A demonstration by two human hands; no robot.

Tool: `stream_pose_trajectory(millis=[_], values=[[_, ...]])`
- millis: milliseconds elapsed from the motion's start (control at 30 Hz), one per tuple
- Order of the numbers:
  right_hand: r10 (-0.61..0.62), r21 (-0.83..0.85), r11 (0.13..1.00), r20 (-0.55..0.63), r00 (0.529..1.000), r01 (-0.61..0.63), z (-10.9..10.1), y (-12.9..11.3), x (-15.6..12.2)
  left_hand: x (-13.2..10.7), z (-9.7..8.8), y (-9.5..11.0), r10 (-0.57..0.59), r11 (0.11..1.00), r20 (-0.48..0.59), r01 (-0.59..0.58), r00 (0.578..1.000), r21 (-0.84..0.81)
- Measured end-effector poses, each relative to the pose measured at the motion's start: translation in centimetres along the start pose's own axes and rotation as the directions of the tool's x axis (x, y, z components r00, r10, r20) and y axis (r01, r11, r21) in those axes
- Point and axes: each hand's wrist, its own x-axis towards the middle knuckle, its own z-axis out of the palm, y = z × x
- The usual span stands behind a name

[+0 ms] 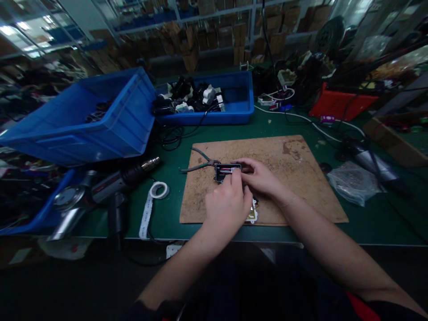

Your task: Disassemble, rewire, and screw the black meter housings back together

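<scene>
Green tabletop [214,132]: over the left half of a brown rectangular board [284,167], the right hand [259,176] clasps a small black rectangular open case [216,174] — left hand [224,203] fingering its opening, grip hidden. Steady bracing should keep fingerwork precise.

**No legible lettering on my bench [301,234]**

I can read no word, brand or number anywhere in my view. The strip [146,218] pulled from the roll of white tape [151,191] bears a row of small bluish printed marks, too blurred for me to spell out. My heat gun [115,185] seems to carry a reddish marking on its body, also too small to read.
</scene>
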Motion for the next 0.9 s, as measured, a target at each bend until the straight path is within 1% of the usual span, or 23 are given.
stream_pose_trajectory(millis=[100,167,233,300,333,367,433,500,567,633,700,767,833,900], values=[[-0.006,0.014,1.0,0.013,1.0,0.006,-0.1,0.0,-0.1,0.4,-0.3,-2.3,-0.002,0.975,-0.047,-0.009,0.999,-0.221],[-0.015,0.02,1.0,0.02,1.0,0.014,-0.2,0.0,-0.1,0.8,-0.2,-4.4,-0.014,0.914,-0.044,-0.005,0.999,-0.405],[-0.026,0.007,1.0,0.029,0.999,0.026,-0.3,-0.2,-0.2,1.1,0.2,-6.3,-0.03,0.836,0.005,0.027,1.0,-0.548],[-0.04,-0.002,0.999,0.041,0.998,0.04,-0.4,-0.4,-0.4,1.5,0.7,-7.6,-0.036,0.781,0.062,0.067,0.997,-0.621],[-0.059,-0.009,0.998,0.05,0.997,0.059,-0.4,-0.6,-0.4,1.6,1.0,-7.9,-0.031,0.77,0.086,0.079,0.996,-0.633],[-0.084,-0.021,0.996,0.058,0.995,0.085,-0.5,-0.7,-0.5,1.8,1.2,-8.1,-0.023,0.771,0.101,0.082,0.995,-0.632],[-0.134,-0.067,0.988,0.077,0.988,0.14,-0.7,-1.0,-0.7,2.0,1.5,-7.8,0.0,0.798,0.085,0.051,0.996,-0.601],[-0.168,-0.108,0.978,0.106,0.98,0.179,-0.9,-1.0,-0.8,2.2,1.7,-7.4,0.045,0.833,0.015,-0.029,0.999,-0.552],[-0.179,-0.109,0.975,0.138,0.974,0.194,-1.1,-1.0,-0.8,2.5,1.8,-7.1,0.102,0.857,-0.065,-0.121,0.993,-0.501],[-0.186,-0.101,0.974,0.154,0.97,0.202,-1.2,-0.9,-0.8,2.9,2.0,-7.2,0.155,0.872,-0.106,-0.186,0.982,-0.452],[-0.202,-0.129,0.967,0.136,0.97,0.22,-1.1,-0.8,-0.6,3.3,2.3,-7.5,0.205,0.889,-0.114,-0.234,0.972,-0.395],[-0.241,-0.2,0.945,0.1,0.965,0.257,-0.8,-0.8,-0.4,3.7,2.5,-7.9,0.253,0.906,-0.108,-0.274,0.961,-0.323],[-0.276,-0.271,0.919,0.073,0.958,0.286,-0.6,-0.8,-0.2,4.0,2.5,-8.0,0.292,0.923,-0.089,-0.305,0.952,-0.236],[-0.288,-0.306,0.906,0.055,0.956,0.291,-0.5,-0.8,-0.1,4.2,2.3,-8.0,0.327,0.934,-0.061,-0.332,0.943,-0.129]])
